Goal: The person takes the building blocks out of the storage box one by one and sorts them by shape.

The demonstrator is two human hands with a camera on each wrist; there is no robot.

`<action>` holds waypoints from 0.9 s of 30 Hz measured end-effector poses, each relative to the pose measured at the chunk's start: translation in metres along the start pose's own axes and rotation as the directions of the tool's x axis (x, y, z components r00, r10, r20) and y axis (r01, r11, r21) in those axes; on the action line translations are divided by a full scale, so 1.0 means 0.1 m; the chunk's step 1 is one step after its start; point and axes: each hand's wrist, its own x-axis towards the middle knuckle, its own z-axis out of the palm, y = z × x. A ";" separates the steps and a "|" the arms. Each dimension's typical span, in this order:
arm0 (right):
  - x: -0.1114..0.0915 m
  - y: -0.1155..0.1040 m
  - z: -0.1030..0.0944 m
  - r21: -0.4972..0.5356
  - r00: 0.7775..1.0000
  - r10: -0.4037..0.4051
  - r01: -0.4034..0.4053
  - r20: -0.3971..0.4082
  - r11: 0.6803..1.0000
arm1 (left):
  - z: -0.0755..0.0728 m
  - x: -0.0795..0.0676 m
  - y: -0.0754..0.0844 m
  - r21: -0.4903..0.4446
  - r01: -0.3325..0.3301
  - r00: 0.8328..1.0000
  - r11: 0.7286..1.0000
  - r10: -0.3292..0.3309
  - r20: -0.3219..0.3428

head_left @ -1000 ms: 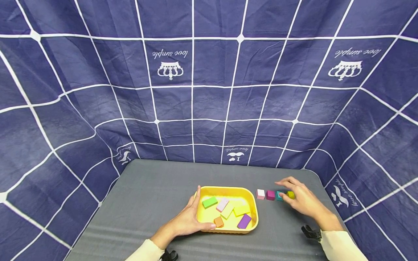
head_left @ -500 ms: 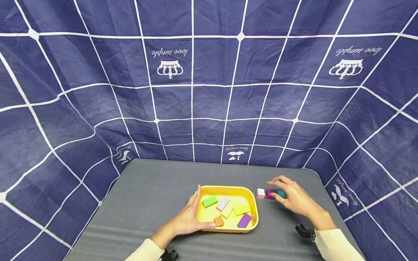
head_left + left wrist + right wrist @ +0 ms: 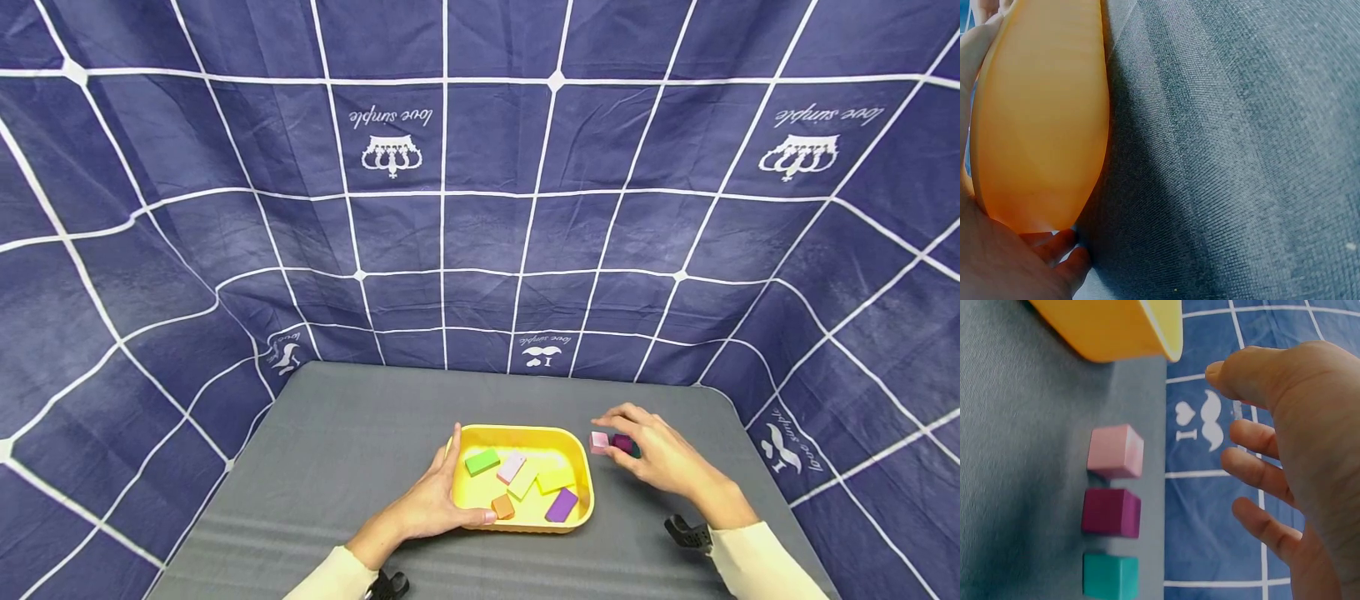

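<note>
My left hand (image 3: 431, 504) grips the left end of a yellow plastic tray (image 3: 525, 528), thumb along the near side and fingers round the end. Inside lie a green block (image 3: 482, 462), an orange block (image 3: 502, 507), a purple block (image 3: 561, 506) and several pale ones. To the tray's right, my right hand (image 3: 660, 450) hovers with spread fingers over a row of small blocks, holding nothing. The right wrist view has a pink block (image 3: 1115, 452), a magenta block (image 3: 1110, 513) and a teal block (image 3: 1110, 576) below the fingers. In the head view this hand mostly covers the teal block.
A grey cloth surface (image 3: 360, 433) lies under everything. Behind it and at both sides hangs a blue curtain (image 3: 487, 233) with white grid lines. Each wrist wears a black strap, such as the right strap (image 3: 690, 533).
My right hand has moved left along the row, from over the teal and yellow blocks to over the pink and magenta ones. The left hand and tray stay put.
</note>
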 end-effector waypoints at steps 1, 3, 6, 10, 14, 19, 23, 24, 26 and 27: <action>0.01 -0.02 0.00 0.002 1.000 -0.005 0.005 0.000 1.000 | 0.00 0.00 0.00 0.000 0.000 1.000 1.000 0.000 0.001; 0.04 -0.05 0.01 0.010 1.000 -0.016 0.016 -0.003 1.000 | 0.00 0.00 0.00 -0.001 0.001 1.000 1.000 -0.001 0.002; 0.07 -0.11 0.03 0.029 0.999 -0.038 0.038 -0.001 0.999 | 0.00 0.00 0.00 -0.004 0.001 1.000 1.000 -0.001 0.003; 0.13 -0.18 0.07 0.057 0.998 -0.045 0.043 0.039 0.997 | 0.00 0.00 0.00 -0.006 0.001 1.000 1.000 -0.001 0.001; 0.20 -0.25 0.09 0.068 0.994 -0.057 0.050 0.098 0.996 | -0.01 0.00 0.00 -0.007 0.002 1.000 1.000 -0.002 0.000; 0.27 -0.33 0.10 0.071 0.986 -0.128 0.121 0.103 0.990 | 0.00 -0.01 0.01 -0.004 0.005 1.000 1.000 -0.005 0.003; 0.30 -0.39 0.11 0.081 0.981 -0.170 0.163 0.097 0.983 | 0.01 -0.01 0.01 -0.003 0.002 1.000 1.000 -0.002 0.004; 0.31 -0.41 0.11 0.083 0.979 -0.177 0.169 0.099 0.982 | 0.01 0.00 0.01 -0.003 0.001 1.000 1.000 -0.001 0.003; 0.33 -0.44 0.12 0.084 0.977 -0.186 0.178 0.103 0.980 | 0.01 0.00 0.01 -0.006 -0.001 1.000 1.000 0.001 0.001; 0.34 -0.45 0.12 0.083 0.976 -0.188 0.179 0.109 0.980 | 0.00 0.00 0.01 -0.006 -0.002 1.000 1.000 0.002 0.000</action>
